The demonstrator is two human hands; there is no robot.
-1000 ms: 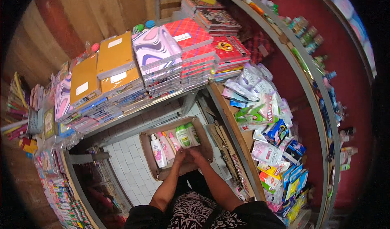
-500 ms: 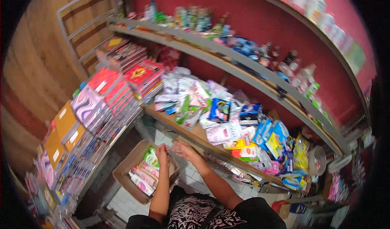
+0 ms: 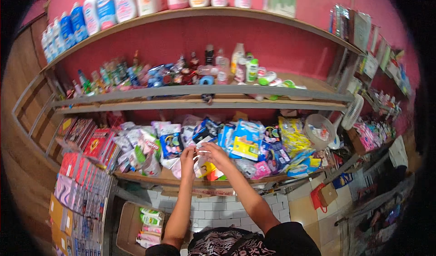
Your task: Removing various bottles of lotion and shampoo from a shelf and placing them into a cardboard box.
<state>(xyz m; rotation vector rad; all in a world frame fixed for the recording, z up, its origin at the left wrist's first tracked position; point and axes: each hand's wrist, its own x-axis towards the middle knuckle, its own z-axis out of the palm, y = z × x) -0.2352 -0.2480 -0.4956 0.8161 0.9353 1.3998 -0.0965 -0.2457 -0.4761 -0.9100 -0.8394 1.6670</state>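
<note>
My left hand (image 3: 187,159) and my right hand (image 3: 215,157) are raised close together over the lower shelf. The left fingers are bent and pressed together. My right fingers curl toward the left ones, with a small pale strip between the hands that I cannot make out. Behind and below them lie a dark blue packet (image 3: 171,143), a blue and yellow packet (image 3: 246,140) and a yellow and orange packet (image 3: 210,170). Lower left on the floor, a cardboard box (image 3: 128,228) holds green-white and pink-white bottles (image 3: 150,220).
The middle shelf (image 3: 272,93) bears small bottles behind a grey rail. Lotion bottles (image 3: 125,4) line the top shelf. Stacked notebooks (image 3: 75,178) stand at left. A clear tub (image 3: 319,131) and a white fan (image 3: 352,112) are at right. A red bag (image 3: 319,198) sits on the floor.
My view has swung right and up to face the shelves. Both hands went from above the cardboard box to in front of the packets and closer together. The right fingers, stretched before, are now bent.
</note>
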